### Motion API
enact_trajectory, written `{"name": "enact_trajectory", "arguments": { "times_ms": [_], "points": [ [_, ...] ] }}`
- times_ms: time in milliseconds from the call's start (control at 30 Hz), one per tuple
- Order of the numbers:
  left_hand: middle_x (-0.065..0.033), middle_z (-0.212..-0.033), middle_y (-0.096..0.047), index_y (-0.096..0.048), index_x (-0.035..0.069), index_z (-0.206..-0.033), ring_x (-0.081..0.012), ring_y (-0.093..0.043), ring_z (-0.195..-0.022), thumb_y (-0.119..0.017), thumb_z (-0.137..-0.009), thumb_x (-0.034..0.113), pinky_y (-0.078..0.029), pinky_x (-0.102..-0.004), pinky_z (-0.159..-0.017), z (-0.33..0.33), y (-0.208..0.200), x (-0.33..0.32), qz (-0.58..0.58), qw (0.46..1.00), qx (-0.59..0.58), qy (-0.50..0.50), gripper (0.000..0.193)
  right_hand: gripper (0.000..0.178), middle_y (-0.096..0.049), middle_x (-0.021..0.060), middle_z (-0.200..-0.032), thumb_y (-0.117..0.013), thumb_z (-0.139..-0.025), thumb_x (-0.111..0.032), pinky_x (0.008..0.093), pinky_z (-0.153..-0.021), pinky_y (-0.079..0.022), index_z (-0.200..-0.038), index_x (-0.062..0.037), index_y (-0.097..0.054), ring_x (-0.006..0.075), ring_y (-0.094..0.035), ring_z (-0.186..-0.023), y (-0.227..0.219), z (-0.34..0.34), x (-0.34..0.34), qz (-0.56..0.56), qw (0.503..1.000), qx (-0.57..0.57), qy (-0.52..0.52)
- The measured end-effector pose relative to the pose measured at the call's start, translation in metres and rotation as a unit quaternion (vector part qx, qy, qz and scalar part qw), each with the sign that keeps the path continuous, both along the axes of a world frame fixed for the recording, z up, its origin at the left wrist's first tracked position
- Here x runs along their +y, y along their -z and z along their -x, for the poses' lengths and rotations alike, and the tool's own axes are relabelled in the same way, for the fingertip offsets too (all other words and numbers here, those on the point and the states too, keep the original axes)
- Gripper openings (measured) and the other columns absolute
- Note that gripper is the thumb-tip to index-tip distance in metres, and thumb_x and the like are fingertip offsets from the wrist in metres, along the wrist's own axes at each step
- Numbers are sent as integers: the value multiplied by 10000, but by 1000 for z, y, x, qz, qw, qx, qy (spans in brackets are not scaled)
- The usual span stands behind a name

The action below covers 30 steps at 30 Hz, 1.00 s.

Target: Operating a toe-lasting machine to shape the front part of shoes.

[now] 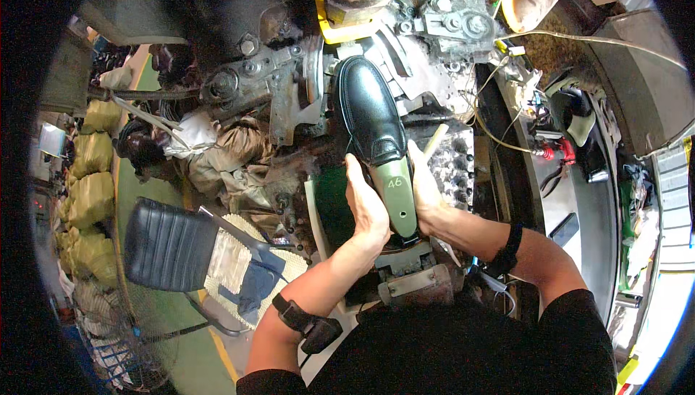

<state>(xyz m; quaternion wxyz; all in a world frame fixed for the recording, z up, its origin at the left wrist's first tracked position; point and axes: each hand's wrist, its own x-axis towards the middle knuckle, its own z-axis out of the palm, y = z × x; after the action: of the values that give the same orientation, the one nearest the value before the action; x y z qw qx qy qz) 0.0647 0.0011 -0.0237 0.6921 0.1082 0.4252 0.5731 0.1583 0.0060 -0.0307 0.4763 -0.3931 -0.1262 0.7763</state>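
A black leather shoe upper (369, 102) sits on a green shoe last (397, 189), its rounded toe pointing away from me. The last has a small hole and pale marking near the heel end. My left hand (364, 203) grips the left side, its fingers mostly hidden beneath. From the right, my right hand (426, 189) holds the other side of the same piece. The toe lies just in front of the metal parts of a machine (308, 80), under a yellow-edged bracket (351, 33); whether it touches them I cannot tell.
At the left stands a black-backed chair (170, 244) with a woven seat and blue cloth on it. Crumpled khaki fabric (232, 153) lies behind it. Yellowish sacks (93, 185) line the far left. At the right, a grey bench (579, 210) carries a red tool (561, 150) and another shoe (572, 109).
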Motion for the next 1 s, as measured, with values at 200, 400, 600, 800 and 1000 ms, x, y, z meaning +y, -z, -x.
{"name": "enact_trajectory", "arguments": {
  "times_ms": [200, 400, 600, 800, 1000],
  "points": [
    [-78, -1168, -656, -616, 45, -1212, -194, -643, -1005, -465, -1003, 514, -506, -333, -902, 12, 36, -4, -71, 989, 110, -71, 535, 412, -677, 13, -931, -379, -1052, -431, 264, -734, -509, -1109, -123, -646, 112, -615, -783, 12, 10, -4, -12, 998, -15, 66],
    [-70, -1153, -665, -641, 24, -1183, -175, -638, -981, -465, -1022, 471, -494, -324, -896, 17, 46, 8, -116, 978, 155, -73, 507, 435, -674, 13, -974, -366, -1066, -436, 253, -759, -511, -1185, -111, -629, 94, -611, -821, 21, 2, 3, -71, 995, -49, 57],
    [-48, -1212, -632, -626, 33, -1229, -146, -578, -1055, -485, -1028, 427, -446, -295, -942, 39, 46, -1, -83, 980, 180, -25, 465, 550, -671, 26, -1111, -385, -1031, -536, 292, -881, -503, -1319, -106, -569, 149, -624, -969, 18, -18, 6, -77, 994, -66, -46],
    [-126, -1004, -670, -609, -49, -1181, -196, -659, -888, -555, -1013, 180, -533, -317, -827, 143, 116, -49, -64, 903, 383, -183, 288, 519, -702, 114, -1006, -591, -993, -306, 323, -788, -546, -1416, -35, -464, 167, -671, -891, 26, -105, -14, -94, 957, -254, -104],
    [-127, -890, -707, -679, -54, -916, -200, -633, -816, -695, -795, 68, -495, -335, -748, 244, 264, -140, 229, 771, 591, -58, 173, 780, -703, 133, -1017, -712, -904, -204, 298, -723, -549, -1508, -9, -258, 181, -674, -847, 131, -205, -28, -23, 850, -524, 56]
  ]
}}
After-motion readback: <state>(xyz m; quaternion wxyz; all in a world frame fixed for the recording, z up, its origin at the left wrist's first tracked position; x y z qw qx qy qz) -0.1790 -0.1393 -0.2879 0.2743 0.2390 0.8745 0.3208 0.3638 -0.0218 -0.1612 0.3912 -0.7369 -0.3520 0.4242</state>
